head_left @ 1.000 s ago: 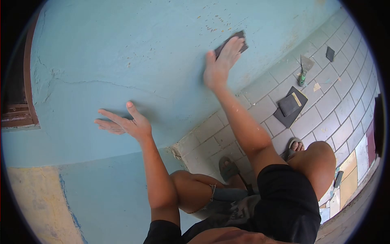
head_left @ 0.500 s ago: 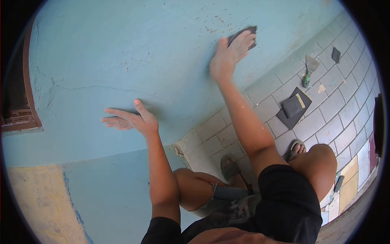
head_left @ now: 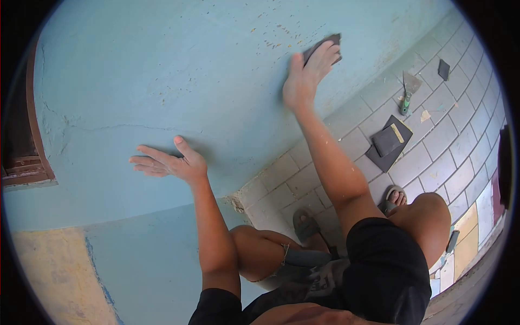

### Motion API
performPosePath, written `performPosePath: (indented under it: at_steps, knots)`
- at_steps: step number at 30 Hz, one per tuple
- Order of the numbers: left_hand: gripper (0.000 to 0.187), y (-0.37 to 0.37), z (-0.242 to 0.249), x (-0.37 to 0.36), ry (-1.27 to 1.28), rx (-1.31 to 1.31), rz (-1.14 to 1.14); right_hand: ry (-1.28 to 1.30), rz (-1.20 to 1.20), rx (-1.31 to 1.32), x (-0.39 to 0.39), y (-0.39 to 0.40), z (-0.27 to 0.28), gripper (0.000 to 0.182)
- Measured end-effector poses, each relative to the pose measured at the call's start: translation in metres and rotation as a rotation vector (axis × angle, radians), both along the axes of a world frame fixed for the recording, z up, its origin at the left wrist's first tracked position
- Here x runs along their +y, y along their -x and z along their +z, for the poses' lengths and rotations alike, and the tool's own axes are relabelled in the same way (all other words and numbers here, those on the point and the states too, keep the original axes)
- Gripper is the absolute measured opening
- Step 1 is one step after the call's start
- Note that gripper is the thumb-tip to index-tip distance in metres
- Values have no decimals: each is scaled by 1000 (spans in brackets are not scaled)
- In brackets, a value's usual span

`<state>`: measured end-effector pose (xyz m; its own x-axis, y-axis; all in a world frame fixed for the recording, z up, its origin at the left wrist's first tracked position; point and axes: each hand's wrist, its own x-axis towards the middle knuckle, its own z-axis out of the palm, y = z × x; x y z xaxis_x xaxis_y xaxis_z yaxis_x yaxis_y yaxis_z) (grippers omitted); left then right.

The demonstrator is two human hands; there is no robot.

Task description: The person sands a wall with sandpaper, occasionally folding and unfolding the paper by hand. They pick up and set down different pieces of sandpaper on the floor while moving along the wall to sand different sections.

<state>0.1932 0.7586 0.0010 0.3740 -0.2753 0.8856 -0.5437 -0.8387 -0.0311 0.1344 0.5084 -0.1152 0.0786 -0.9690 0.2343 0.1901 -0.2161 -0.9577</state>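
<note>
- The person squats close to the blue wall (head_left: 162, 65), right hand (head_left: 306, 76) pressed flat against it, fingers stretched out and laid over a dark sheet of sandpaper (head_left: 323, 44) that sits high on the wall, pinned under the fingertips rather than gripped.
- The left hand (head_left: 170, 162) is spread open, fingers apart, palm braced on the wall lower down and well apart from the right; it holds nothing.
- Just beside the sandpaper the paint shows small chips and flecks (head_left: 281, 32), so that patch looks to me only partly smoothed.
- A long crack (head_left: 119, 127) runs across the wall above the left hand and looks untouched; I'd judge a good deal of the wall is left to rub down.
- At the bottom left the wall shows a yellowish bare area (head_left: 49, 271).
- On the tiled floor (head_left: 433, 146) lie spare dark sheets (head_left: 387, 142), one more scrap (head_left: 443, 69) and a scraper (head_left: 407, 89) with a green handle, all lying untouched and well apart from both hands.
</note>
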Motion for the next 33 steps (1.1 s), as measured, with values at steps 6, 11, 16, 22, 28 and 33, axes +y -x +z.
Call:
performPosePath:
  at_steps: [6, 11, 16, 22, 28, 33]
  knots:
    - [87, -10, -21, -16, 89, -61, 38, 248, 141, 69, 133, -18, -48, 103]
    - [83, -4, -15, -4, -15, -44, 43, 176, 546, 110, 156, 22, -93, 102]
    - [80, -2, -15, 7, -84, -39, -4, -430, 75, -68, 12, 8, -61, 83]
    - [74, -13, -29, -9, -9, -190, 16, 83, 533, 11, 177, 13, -73, 98]
    - [73, -8, -18, 6, -117, -194, 17, -421, -28, 35, -2, -13, -49, 85]
    - [73, -11, -25, -16, -1, -170, -5, -151, 35, 61, 7, -6, -45, 86]
